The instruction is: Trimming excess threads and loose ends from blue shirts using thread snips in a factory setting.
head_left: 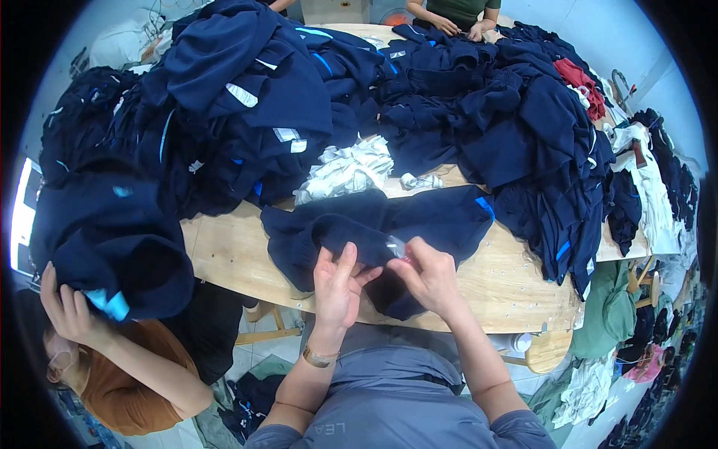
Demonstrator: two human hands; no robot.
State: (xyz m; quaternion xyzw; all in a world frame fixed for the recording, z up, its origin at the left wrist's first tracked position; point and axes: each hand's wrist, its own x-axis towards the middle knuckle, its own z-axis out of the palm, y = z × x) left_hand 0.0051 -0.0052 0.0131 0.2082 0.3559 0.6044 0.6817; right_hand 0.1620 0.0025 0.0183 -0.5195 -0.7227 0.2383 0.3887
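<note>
Head view, dark navy garment [374,232] crumpled on wood table [224,254], both hands' fingers [345,263] pinching its fabric

I see a garment workshop: a long wooden worktable [239,254] heaped with navy garments [254,97], white fabric scraps [348,170] among them, more clothing piled on the floor [613,359], and co-workers [127,374] seated around.

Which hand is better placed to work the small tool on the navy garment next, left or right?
Right, probably. The right hand already pinches the small shiny tool at the fold of the navy garment on the wooden table. The left hand grips the cloth beside it, steadying it.
</note>
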